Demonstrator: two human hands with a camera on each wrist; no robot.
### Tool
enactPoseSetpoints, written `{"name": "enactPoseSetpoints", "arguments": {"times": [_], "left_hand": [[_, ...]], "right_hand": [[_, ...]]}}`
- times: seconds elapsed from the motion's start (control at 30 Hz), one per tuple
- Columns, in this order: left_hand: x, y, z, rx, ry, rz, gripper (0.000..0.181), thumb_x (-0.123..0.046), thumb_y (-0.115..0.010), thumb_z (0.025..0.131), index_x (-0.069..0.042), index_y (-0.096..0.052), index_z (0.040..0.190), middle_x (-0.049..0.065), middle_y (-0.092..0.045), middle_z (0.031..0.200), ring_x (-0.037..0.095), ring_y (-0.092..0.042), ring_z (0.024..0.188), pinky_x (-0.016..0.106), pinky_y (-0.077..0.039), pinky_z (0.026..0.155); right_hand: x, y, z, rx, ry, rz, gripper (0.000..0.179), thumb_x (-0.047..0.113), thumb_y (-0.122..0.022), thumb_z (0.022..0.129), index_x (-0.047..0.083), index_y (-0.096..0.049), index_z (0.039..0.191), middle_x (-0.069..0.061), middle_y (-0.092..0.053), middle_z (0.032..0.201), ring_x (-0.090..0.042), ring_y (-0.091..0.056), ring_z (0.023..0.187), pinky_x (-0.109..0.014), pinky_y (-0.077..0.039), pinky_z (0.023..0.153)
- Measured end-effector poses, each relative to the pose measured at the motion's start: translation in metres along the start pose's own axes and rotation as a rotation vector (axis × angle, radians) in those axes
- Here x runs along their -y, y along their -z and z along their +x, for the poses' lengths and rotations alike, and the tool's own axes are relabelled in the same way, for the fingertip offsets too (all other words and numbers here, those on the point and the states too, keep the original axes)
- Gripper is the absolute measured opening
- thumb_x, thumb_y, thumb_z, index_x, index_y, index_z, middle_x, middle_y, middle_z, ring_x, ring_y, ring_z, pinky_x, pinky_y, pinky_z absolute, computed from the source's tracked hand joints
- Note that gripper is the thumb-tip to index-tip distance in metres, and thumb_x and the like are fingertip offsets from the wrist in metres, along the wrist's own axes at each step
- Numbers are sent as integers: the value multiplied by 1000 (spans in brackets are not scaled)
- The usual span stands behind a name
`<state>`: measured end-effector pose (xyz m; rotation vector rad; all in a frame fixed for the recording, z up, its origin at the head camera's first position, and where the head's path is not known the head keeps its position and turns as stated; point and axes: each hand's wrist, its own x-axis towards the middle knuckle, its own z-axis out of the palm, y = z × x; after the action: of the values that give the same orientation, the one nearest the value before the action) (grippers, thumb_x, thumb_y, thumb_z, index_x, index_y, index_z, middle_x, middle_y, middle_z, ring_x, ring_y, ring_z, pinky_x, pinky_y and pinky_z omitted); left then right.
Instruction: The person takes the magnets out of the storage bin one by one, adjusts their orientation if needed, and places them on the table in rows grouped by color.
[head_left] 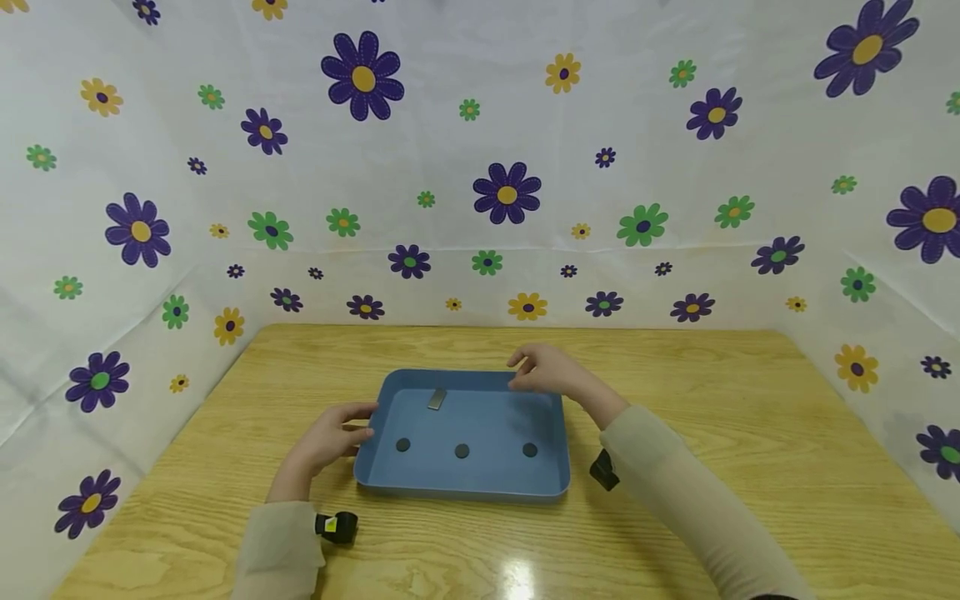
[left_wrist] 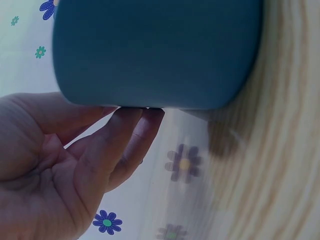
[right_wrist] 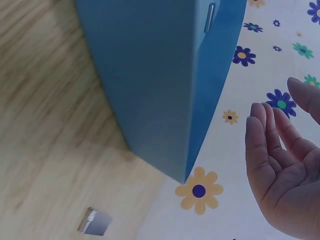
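A shallow blue tray [head_left: 465,493] lies on the wooden table. Inside it are three dark round discs, at the left [head_left: 402,445], middle [head_left: 462,451] and right [head_left: 530,450], plus a small grey rectangular metal piece [head_left: 437,399] toward the back left. My left hand [head_left: 330,437] touches the tray's left wall from outside with its fingertips, thumb spread away from the fingers. Above the back right corner hovers my right hand [head_left: 549,370], fingers loosely bent. Its palm shows empty in the right wrist view.
Another small silvery piece [right_wrist: 96,222] rests on the table beyond the tray's right end; my right arm hides that spot in the head view. Flower-printed white cloth [head_left: 442,125] walls off the table's back and sides. Wood tabletop [head_left: 720,417] surrounds the tray.
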<state>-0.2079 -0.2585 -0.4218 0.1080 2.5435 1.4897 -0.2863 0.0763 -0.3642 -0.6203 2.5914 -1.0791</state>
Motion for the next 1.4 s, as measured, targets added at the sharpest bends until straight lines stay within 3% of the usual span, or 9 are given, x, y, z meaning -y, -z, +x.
{"name": "enactPoseSetpoints", "arguments": {"times": [0.7,1.13,1.4], "left_hand": [[-1,2,1,-6,-2,-2,44,0,-51,88,2,-40,131,23,-38,131,38,-45,111,38,-50,75],[-2,1,0,1,-6,-24,44,1,-50,88,3,-40,130,23,-37,132,38,-45,111,38,-49,76],[0,0,1,-4,2,-25,44,1,-51,88,2,-41,130,22,-38,131,38,-45,111,38,-49,76]], "right_hand": [[30,-8,18,44,56,-47,34,15,-69,77,1,-58,106,-5,-60,83,-16,-55,68,-27,-48,61],[40,-15,29,52,53,-6,32,16,-69,77,6,-58,105,-4,-59,81,-17,-55,69,-27,-49,62],[39,-23,36,66,162,31,31,15,-68,78,6,-58,105,-3,-60,86,-16,-57,77,-26,-49,67]]}}
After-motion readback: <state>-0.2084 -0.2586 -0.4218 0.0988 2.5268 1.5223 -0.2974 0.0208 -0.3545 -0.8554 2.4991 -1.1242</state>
